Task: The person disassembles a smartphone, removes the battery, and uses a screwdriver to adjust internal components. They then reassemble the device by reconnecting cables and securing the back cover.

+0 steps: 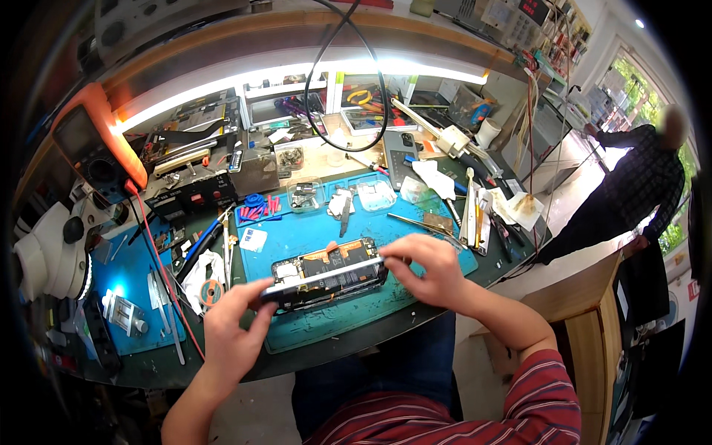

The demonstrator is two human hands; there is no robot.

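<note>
Both hands are at an opened phone [334,254], whose dark battery, boards and orange flex cable show, on a blue mat [348,319]. Its narrow, silver-edged panel [319,276] is raised on edge along the body's near side. My left hand [236,326] pinches the panel's left end between thumb and fingers. My right hand [430,274] pinches the right end. Whether the panel is still joined to the body, I cannot tell. Just beyond lie a grey flat piece [343,213] and small clear parts boxes [376,194].
An orange multimeter [93,148] and white microscope [44,252] stand left, tools [475,208] and papers lie right. A black cable loop [345,141] hangs above the bench. At the right, another person [623,185] in dark checked clothing stands beside a wooden cabinet [586,348].
</note>
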